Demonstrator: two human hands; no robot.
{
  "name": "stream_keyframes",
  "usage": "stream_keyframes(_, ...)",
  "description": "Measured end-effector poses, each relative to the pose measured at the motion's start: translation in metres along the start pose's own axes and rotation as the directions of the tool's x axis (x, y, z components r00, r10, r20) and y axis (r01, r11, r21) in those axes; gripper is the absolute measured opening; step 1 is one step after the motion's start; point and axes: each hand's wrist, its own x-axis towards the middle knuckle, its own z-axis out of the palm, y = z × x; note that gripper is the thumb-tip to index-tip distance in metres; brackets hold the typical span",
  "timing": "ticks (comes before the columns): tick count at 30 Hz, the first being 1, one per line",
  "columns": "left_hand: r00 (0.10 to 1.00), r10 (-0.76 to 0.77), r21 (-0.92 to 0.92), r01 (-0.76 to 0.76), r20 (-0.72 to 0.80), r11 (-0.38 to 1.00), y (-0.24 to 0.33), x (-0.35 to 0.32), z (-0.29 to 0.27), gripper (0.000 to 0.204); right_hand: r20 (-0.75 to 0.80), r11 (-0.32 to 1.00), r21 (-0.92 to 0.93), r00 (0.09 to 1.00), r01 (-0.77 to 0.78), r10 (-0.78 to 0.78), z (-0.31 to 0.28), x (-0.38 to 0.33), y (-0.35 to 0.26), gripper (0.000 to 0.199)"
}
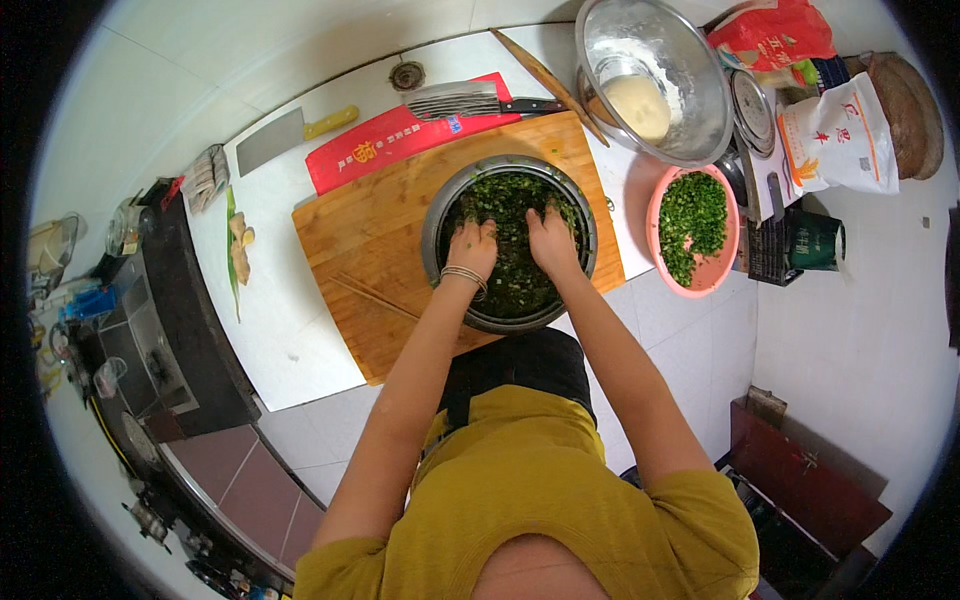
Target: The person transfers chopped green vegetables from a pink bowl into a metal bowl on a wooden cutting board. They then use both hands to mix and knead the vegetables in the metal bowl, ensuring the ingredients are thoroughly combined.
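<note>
A round metal bowl stands on a wooden cutting board. Finely chopped greens fill it, dark and wet-looking. Both of my hands reach down inside. My left hand, with bangles at the wrist, curls into a clump of greens on the bowl's left side. Opposite it, my right hand has its fingers sunk in the greens near the right wall. The fingertips of both hands are hidden by the leaves.
Right of the board sits a pink basin of chopped greens. Behind it, a large steel bowl holds dough. A cleaver, a knife, a red packet, chopsticks and ginger lie around.
</note>
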Motion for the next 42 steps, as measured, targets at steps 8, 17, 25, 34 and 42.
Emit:
stream_keyframes(8, 0.974, 0.222, 0.275, -0.199, -0.054, 0.94, -0.034, 0.035, 0.023, 0.031, 0.182, 0.959, 0.258, 0.981, -0.113, 0.067, 0.006, 0.054, 0.003, 0.055)
stream_keyframes(17, 0.971, -0.216, -0.642, 0.23, 0.103, 0.731, -0.021, 0.025, -0.003, 0.036, 0.476, 0.693, 0.577, 0.868, -0.431, 0.143, -0.012, 0.039, -0.023, 0.045)
stream_keyframes(25, 0.942, -0.246, -0.84, 0.319, 0.229, 0.44, 0.001, 0.003, -0.021, 0.044, 0.295, 0.958, 0.246, 0.93, 0.146, -0.218, -0.021, 0.014, -0.001, 0.046)
stream_keyframes(34, 0.987, 0.056, -0.785, 0.086, 0.152, 0.614, -0.055, 0.018, -0.002, 0.044, 0.122, 0.661, -0.448, 0.774, 0.602, -0.622, 0.023, -0.085, -0.01, 0.035)
stream_keyframes(42, 0.933, 0.303, -0.487, -0.178, 0.191, 0.855, -0.065, -0.004, -0.016, 0.041, 0.361, 0.772, -0.446, 0.88, 0.452, -0.307, 0.058, -0.07, -0.021, 0.033)
